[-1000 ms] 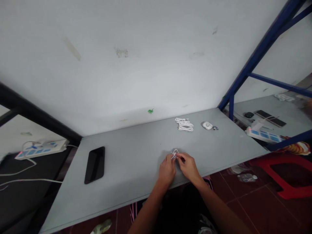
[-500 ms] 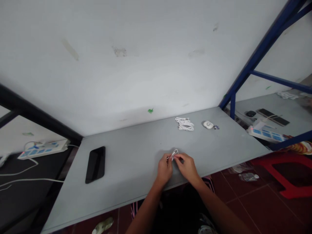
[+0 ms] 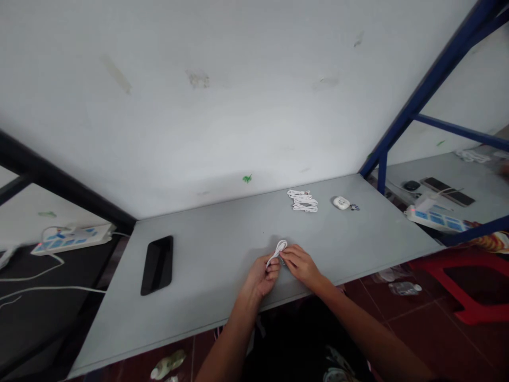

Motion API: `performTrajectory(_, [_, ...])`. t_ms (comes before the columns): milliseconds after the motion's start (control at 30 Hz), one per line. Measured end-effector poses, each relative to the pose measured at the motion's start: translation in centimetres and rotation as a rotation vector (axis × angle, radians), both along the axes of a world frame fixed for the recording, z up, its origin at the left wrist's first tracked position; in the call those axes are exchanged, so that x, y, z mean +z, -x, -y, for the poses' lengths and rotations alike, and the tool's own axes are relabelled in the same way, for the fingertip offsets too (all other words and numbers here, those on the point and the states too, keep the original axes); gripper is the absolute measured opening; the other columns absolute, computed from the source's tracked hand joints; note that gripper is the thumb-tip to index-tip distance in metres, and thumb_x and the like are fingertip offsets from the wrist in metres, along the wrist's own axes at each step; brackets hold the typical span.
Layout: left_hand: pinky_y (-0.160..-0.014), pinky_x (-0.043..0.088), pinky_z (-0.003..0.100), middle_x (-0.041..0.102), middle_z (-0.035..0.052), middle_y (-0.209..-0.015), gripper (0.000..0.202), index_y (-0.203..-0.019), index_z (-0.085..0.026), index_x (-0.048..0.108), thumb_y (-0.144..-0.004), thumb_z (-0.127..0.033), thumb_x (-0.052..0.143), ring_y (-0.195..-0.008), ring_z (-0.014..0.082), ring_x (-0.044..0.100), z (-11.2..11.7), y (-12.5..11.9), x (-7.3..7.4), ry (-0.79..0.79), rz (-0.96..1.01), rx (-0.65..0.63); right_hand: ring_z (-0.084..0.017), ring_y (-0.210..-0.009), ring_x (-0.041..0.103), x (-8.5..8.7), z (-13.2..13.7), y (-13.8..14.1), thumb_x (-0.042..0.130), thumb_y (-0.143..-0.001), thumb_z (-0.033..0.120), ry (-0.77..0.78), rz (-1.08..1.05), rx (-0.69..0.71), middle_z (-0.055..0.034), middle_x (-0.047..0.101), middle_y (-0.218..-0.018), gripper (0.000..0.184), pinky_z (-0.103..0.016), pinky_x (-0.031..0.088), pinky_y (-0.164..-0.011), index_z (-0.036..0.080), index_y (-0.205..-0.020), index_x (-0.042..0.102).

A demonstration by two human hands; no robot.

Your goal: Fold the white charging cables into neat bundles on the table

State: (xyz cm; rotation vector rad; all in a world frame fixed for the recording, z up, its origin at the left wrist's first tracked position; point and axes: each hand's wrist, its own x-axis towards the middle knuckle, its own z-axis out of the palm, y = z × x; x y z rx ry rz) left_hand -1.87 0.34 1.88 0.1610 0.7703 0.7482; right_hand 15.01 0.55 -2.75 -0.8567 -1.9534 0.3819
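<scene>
white cable (image 3: 280, 248), light and limp, best taken at its loop, sits in the narrow grip of the left hand (image 3: 259, 277). the right hand (image 3: 302, 266) pinches in beside it, hold unclear. both work just above the bench (image 3: 222, 276), near its front edge; a bundled white cable (image 3: 303, 201) lies well beyond.

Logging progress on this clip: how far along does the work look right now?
Done, it seems: a looped bundle of white cable lies on the table. In hand: a looped white cord rests in the left hand, with the right hand at it. Possibly left: a small white round case, which no hand touches.
</scene>
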Motion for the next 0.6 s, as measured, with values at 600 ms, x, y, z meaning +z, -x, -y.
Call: performTrajectory(600, [-0.037,0.009,0.017,0.04,-0.0087,-0.063,0.036,-0.085,-0.018,0.05,-0.08,-0.047,0.071,-0.039,0.0011,0.024,0.8,-1.5,-1.4,-0.232,-0.352,0.04,-0.021,-0.086,0.067,-0.2,-1.2,-0.2,0.058,-0.091,0.011,-0.105,-0.008,0.029,-0.0075,0.071,-0.092,0.022,-0.041,0.06,-0.08,0.023,-0.106,0.069])
